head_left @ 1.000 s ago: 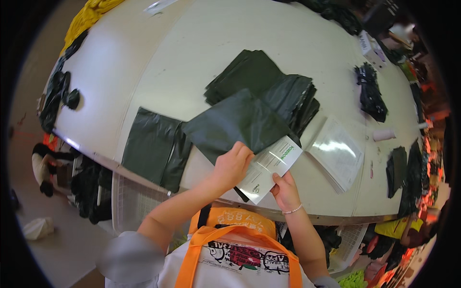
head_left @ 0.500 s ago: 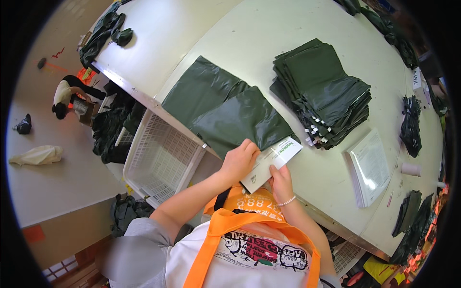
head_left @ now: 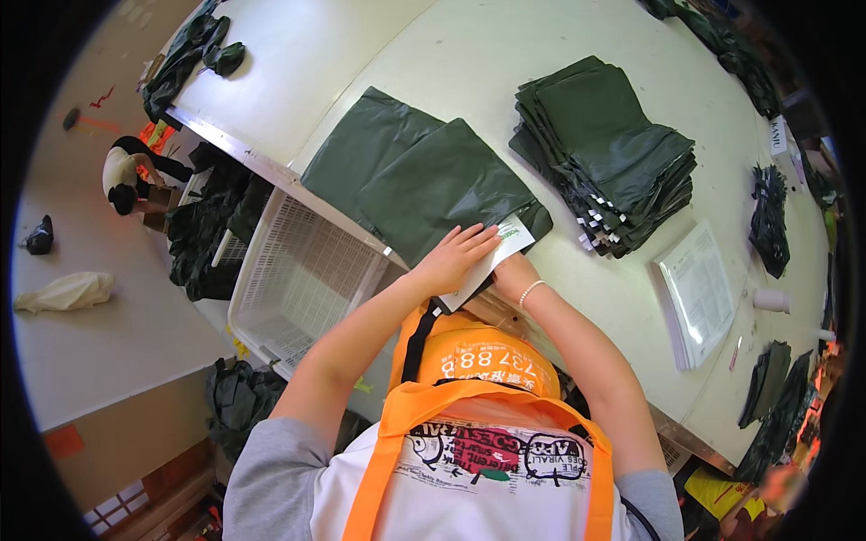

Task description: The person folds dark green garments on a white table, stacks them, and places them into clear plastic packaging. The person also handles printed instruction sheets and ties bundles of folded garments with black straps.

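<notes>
Below, as I read the head view from my remote station:

Left hand [head_left: 456,257]: my view shows it lying palm down, fingers spread, pressing on the white printed paper sheet [head_left: 499,252]; the grip is flat and wide, enclosing nothing.

Right hand [head_left: 512,270]: mostly hidden under the sheet's near edge, wrist with a pale bead bracelet [head_left: 530,290] showing; I cannot tell whether its grip is closed.

White sheet: at the near edge of the off-white tabletop [head_left: 505,54], overlapping the corner of the flat dark green plastic bag [head_left: 424,176].

Stack: folded dark green bags [head_left: 609,149], right of the flat bag, apart from both hands.

Basket: white perforated plastic crate [head_left: 298,279], below the tabletop edge, left of the left forearm.

Papers: pile of clear-sleeved white sheets [head_left: 699,293], far right.
</notes>
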### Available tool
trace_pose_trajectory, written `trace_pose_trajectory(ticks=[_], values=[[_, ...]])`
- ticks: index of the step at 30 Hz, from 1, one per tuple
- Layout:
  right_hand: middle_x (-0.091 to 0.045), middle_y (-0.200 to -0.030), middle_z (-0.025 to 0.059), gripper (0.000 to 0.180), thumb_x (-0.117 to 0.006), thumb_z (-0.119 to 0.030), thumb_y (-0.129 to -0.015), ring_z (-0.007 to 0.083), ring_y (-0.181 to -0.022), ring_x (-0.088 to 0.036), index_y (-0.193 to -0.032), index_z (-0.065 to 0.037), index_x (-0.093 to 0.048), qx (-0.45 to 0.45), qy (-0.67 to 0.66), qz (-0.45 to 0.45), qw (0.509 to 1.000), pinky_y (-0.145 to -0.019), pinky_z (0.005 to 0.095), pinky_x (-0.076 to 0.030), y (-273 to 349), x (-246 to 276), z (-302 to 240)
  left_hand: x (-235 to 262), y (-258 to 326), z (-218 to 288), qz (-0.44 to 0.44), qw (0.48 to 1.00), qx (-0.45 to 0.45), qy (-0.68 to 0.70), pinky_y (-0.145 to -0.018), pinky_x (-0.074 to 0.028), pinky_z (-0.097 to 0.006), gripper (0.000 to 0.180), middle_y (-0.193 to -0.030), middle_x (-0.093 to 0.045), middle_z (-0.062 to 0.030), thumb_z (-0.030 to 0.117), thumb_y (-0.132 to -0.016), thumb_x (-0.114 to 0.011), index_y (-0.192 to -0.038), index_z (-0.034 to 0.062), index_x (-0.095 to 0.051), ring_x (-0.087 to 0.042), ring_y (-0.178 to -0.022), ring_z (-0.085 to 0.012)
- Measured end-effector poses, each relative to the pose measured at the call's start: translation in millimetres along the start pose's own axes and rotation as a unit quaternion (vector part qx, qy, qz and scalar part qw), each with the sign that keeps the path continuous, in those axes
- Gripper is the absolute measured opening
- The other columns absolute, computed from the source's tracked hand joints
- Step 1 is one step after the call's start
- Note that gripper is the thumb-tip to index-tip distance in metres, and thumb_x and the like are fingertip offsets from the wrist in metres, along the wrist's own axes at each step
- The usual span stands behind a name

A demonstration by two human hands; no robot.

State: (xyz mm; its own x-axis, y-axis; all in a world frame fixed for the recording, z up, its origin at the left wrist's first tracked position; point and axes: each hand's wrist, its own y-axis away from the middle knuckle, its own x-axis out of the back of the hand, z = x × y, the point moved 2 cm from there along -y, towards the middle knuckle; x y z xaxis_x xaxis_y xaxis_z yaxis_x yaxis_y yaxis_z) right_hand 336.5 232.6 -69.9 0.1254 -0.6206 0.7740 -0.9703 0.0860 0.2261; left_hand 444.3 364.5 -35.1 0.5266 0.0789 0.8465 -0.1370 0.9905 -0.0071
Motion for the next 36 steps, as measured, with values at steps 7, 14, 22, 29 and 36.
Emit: trace_pose_trajectory(ticks=[7, 14, 22, 29, 36], values=[[-0.061, -0.092, 0.0082, 0.009, -0.064, -0.013, -0.080, 0.0277, -0.082, -0.063, -0.086, -0.013, -0.070, 0.106, 0.013, -0.005, 0.994, -0.072, 0.0387, -0.051, 41.1, 46.2, 0.9, -10.3, -6.6, -5.0, -0.003, 0.999, 0.014, -0.049, -0.108, -0.024, -0.057, 0.059, -0.150, -0.031, -0.0123, 0.038, -0.088, -0.049, -0.142, 0.0148, -0.039, -0.031, -0.136, -0.0336], [-0.060, -0.089, 0.0073, 0.010, -0.061, -0.014, -0.081, 0.0289, -0.080, -0.063, -0.087, -0.011, -0.068, 0.061, 0.081, -0.001, 0.995, -0.070, 0.0418, -0.051, 48.4, 82.9, -3.0, -11.4, -42.5, 14.8, -0.048, 0.985, -0.026, -0.164, -0.107, -0.024, -0.060, 0.074, -0.150, -0.032, -0.0104, 0.051, -0.077, -0.064, -0.137, 0.0119, -0.046, -0.029, -0.138, -0.0284], [-0.063, -0.096, 0.0136, 0.031, -0.067, -0.035, -0.081, 0.0312, -0.087, -0.064, -0.087, -0.005, -0.070, -0.068, 0.143, -0.149, 0.976, -0.078, 0.0425, -0.052, 56.0, 51.1, -41.6, -19.0, -58.5, 14.1, -0.141, 0.979, 0.016, -0.147, -0.105, -0.021, -0.067, 0.110, -0.155, -0.020, -0.0090, 0.055, -0.063, -0.074, -0.148, 0.0086, -0.023, -0.019, -0.143, -0.0276], [-0.059, -0.091, 0.0081, 0.012, -0.071, -0.019, -0.077, 0.0282, -0.080, -0.062, -0.082, -0.008, -0.070, -0.002, 0.019, -0.064, 0.998, -0.072, 0.0390, -0.050, 73.9, 88.2, -6.6, -22.6, -66.1, 27.2, -0.060, 0.991, 0.014, -0.115, -0.108, -0.020, -0.064, 0.092, -0.155, -0.021, -0.0104, 0.048, -0.069, -0.072, -0.144, 0.0110, -0.033, -0.019, -0.143, -0.0309], [-0.057, -0.099, 0.0083, 0.018, -0.068, -0.015, -0.079, 0.0308, -0.080, -0.061, -0.090, -0.006, -0.057, -0.010, -0.072, 0.068, 0.995, -0.070, 0.0395, -0.050, 72.0, 73.7, -20.2, -29.9, -45.7, 27.9, -0.090, 0.992, -0.050, -0.072, -0.107, -0.029, -0.055, 0.068, -0.153, -0.028, -0.0084, 0.024, -0.072, -0.069, -0.135, 0.0139, -0.046, -0.032, -0.136, -0.0301]])
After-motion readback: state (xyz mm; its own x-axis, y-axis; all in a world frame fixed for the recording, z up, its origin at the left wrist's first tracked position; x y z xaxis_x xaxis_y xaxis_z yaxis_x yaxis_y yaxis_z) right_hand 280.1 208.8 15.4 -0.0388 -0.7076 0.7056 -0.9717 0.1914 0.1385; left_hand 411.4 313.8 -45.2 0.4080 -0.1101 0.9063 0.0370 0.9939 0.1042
